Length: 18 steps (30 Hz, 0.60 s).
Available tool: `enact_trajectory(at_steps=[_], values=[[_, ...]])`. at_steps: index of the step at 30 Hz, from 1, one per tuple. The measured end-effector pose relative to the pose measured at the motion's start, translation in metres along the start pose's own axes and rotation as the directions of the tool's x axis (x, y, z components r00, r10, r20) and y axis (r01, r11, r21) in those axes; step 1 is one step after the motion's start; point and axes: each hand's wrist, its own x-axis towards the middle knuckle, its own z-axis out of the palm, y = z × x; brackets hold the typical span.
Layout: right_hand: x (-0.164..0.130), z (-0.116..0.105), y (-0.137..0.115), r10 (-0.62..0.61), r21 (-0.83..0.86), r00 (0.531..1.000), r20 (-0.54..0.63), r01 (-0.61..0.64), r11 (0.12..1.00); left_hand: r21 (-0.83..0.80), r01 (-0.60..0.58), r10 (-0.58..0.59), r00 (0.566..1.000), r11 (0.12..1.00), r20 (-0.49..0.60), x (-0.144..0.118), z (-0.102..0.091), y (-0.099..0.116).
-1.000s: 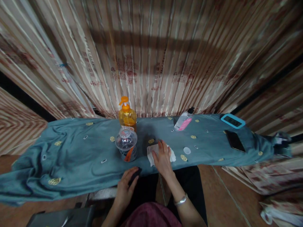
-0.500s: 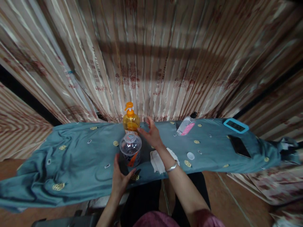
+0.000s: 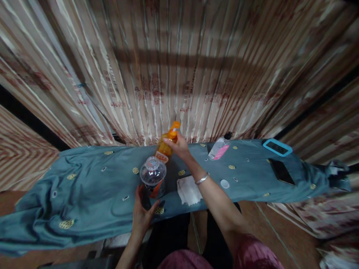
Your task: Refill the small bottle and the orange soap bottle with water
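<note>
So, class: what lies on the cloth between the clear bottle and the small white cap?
In the head view, a white tissue lies flat on the teal cloth between the clear bottle and the white cap.

Pump bottle [image 3: 166, 146]: amber-orange liquid showing through, orange pump head on top, white-and-red label facing the viewer; it is tilting to the right, gripped near the neck, at the back of the counter.
Clear bottle [image 3: 153, 178]: transparent, wide-bodied, with an orange-marked label; it is standing upright just in front of the pump bottle, fingers touching its near base.
</note>
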Motion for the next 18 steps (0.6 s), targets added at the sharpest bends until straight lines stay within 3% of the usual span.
enact_trajectory(at_steps=[3,5,7,10,13,18], values=[[-0.02,-0.055,-0.001,0.019,-0.007,0.997,-0.074,-0.019,1.0,-0.003,0.111,-0.111,0.994,0.994,0.003,-0.026,-0.015,0.0],[-0.042,-0.088,-0.009,0.016,-0.018,0.996,-0.082,-0.018,1.0,0.005,0.192,-0.192,0.977,0.981,0.093,-0.047,-0.017,0.004],[-0.067,-0.111,-0.018,0.021,-0.039,0.999,-0.05,-0.023,0.999,-0.03,0.183,-0.172,0.959,0.983,0.227,-0.063,-0.009,0.015],[-0.1,-0.124,-0.028,0.054,-0.07,0.997,0.052,-0.05,0.996,-0.079,0.018,0.005,0.958,0.997,0.287,-0.064,0.026,0.044],[-0.119,-0.124,-0.031,0.087,-0.08,0.992,0.092,-0.08,0.994,-0.085,-0.108,0.127,0.956,0.991,0.265,-0.036,0.073,0.08],[-0.123,-0.114,-0.034,0.138,-0.085,0.99,0.017,-0.136,0.987,-0.146,-0.095,0.138,0.935,0.985,0.325,0.013,0.134,0.114]])
